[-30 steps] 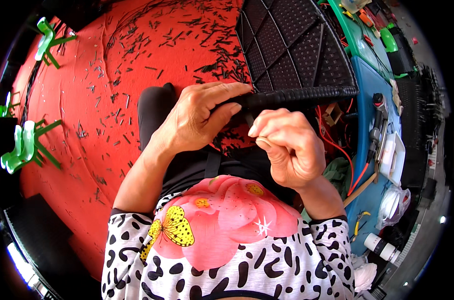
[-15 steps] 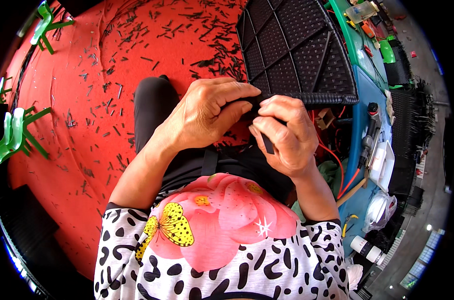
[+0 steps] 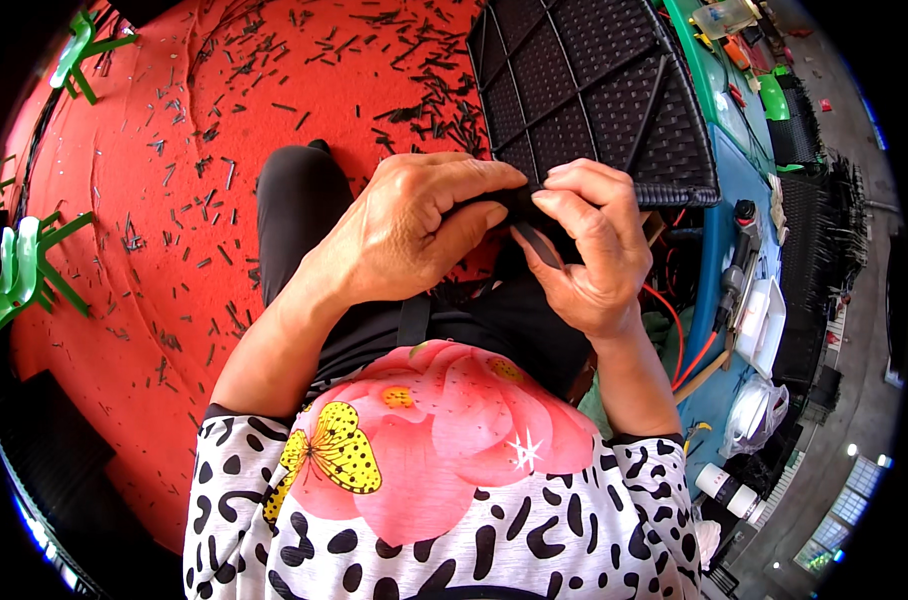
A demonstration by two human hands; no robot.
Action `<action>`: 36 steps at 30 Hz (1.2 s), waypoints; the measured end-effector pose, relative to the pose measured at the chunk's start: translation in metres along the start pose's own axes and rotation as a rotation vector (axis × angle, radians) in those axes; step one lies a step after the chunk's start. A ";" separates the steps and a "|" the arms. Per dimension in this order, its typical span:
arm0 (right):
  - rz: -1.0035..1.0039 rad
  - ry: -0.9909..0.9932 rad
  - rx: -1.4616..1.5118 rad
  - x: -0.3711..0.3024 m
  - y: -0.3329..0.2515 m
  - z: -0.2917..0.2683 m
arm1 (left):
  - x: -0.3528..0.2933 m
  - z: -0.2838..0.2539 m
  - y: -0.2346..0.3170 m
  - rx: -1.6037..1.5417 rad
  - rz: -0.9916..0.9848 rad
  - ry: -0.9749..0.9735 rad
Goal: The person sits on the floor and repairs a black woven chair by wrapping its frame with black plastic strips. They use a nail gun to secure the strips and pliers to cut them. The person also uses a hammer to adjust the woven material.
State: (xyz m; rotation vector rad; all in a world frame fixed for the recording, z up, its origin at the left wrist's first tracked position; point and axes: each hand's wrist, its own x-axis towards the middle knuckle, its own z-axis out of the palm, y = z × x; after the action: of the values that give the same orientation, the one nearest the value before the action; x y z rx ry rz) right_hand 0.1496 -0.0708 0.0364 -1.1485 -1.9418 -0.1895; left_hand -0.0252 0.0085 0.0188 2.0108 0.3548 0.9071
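Head view:

1. Looking down on a black woven panel (image 3: 584,85) slanting beyond the lap at upper right of centre, showing thin dark ribs crossing over its weave and presenting a wrapped edge (image 3: 674,195) on the near side.
2. Gripping the left end of that edge with the left hand (image 3: 409,220), setting fingers along the far side and thumb along the near side, hiding the exact contact from sight.
3. Pinching a narrow black strip (image 3: 541,247) between the thumb and bent fingers of the right hand (image 3: 596,250), just beside the left fingertips, laying its flat length along the thumb.
4. Sitting in dark trousers (image 3: 304,210), bending one knee out to the left, and wearing a spotted shirt (image 3: 444,480) bearing a pink flower and a yellow butterfly.
5. Seeing dark offcuts (image 3: 449,110) lying scattered over a red floor (image 3: 84,330), crowding thickest beside the panel's left border.
6. Facing, on the right, a blue surface (image 3: 746,170) carrying a dark tool (image 3: 736,265) with a red hose, a white tray (image 3: 761,325) and a clear plastic bag (image 3: 754,415).
7. Glimpsing green stools (image 3: 19,275) standing at far left.
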 end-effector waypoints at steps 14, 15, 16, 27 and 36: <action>0.258 -0.272 0.151 0.023 0.004 -0.017 | -0.001 0.003 -0.002 -0.073 -0.031 0.018; 0.258 -0.296 0.158 0.023 0.005 -0.018 | -0.001 0.002 0.000 -0.080 -0.056 0.013; 0.262 -0.302 0.161 0.023 0.005 -0.018 | -0.002 0.002 0.001 -0.086 -0.081 0.008; 0.150 -0.249 0.133 0.018 0.006 -0.016 | 0.000 0.004 -0.005 -0.065 0.007 0.028; -0.048 -0.108 0.098 0.008 0.006 -0.001 | 0.001 0.004 -0.002 -0.084 -0.011 0.029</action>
State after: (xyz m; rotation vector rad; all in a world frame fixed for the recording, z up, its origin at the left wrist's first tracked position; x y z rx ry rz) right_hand 0.1536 -0.0626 0.0408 -1.0676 -2.0520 -0.0582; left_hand -0.0214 0.0079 0.0163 1.9191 0.3380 0.9303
